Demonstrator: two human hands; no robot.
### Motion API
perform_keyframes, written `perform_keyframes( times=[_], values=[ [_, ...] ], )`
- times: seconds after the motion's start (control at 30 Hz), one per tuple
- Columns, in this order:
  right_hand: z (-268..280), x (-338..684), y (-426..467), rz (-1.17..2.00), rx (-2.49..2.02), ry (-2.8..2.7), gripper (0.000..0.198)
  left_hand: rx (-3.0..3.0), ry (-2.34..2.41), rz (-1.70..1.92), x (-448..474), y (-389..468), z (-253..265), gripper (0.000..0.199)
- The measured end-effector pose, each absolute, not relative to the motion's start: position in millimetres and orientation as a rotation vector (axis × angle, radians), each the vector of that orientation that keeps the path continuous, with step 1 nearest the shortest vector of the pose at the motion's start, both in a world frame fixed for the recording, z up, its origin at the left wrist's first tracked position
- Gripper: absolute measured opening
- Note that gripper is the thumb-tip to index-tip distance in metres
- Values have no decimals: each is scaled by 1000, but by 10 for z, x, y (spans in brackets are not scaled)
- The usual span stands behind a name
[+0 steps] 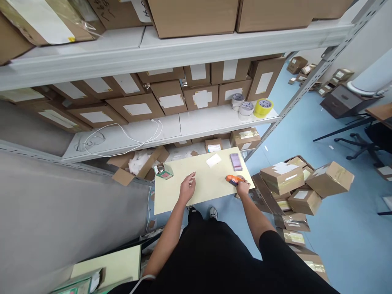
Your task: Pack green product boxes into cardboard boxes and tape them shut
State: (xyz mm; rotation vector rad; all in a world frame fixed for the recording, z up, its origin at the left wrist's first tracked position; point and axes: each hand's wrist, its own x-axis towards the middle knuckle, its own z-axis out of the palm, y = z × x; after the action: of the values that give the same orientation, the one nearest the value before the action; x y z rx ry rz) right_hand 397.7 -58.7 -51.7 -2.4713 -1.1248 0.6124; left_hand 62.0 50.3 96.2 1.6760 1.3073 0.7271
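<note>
On the right part of a pale yellow table [202, 183], my right hand [243, 188] is closed around an orange tape dispenser [232, 179]. My left hand [187, 189] is over the table's middle near its front edge, with loosely bent fingers apart and nothing in them. A small green box [164, 170] with its top open stands to the left of that hand. Beyond both hands lies a white paper slip [213, 160]. A blurred, purplish flat object [235, 162] rests just past the dispenser.
Behind the table rises a metal shelf [196, 126] packed with labelled cardboard boxes [137, 108]. Yellow tape [263, 108] and clear tape rolls [246, 109] sit on it. A white cable [131, 141] hangs over its edge. Piled cartons [283, 177] crowd the floor at right.
</note>
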Motion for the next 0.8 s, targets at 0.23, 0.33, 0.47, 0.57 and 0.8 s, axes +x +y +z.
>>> perform_keyframes(
  times=[0.23, 0.33, 0.47, 0.57, 0.8],
  values=[
    [-346, 3963, -585, 610, -2476, -1042, 42, 1621, 1388, 742, 440, 366, 858, 43],
    [-117, 3782, -429, 694, -2238, -980, 55, 1599, 1389, 769, 390, 298, 855, 43],
    [240, 3323, -216, 1058, -1780, -889, 71, 1562, 1384, 826, 259, 176, 899, 43],
    [541, 2865, -111, 1134, -1552, -965, 75, 1529, 1383, 877, 49, 54, 971, 46],
    [1175, 1612, -12, 1259, -1316, -1187, 69, 1395, 1450, 1067, -865, -476, 1161, 50]
  ],
)
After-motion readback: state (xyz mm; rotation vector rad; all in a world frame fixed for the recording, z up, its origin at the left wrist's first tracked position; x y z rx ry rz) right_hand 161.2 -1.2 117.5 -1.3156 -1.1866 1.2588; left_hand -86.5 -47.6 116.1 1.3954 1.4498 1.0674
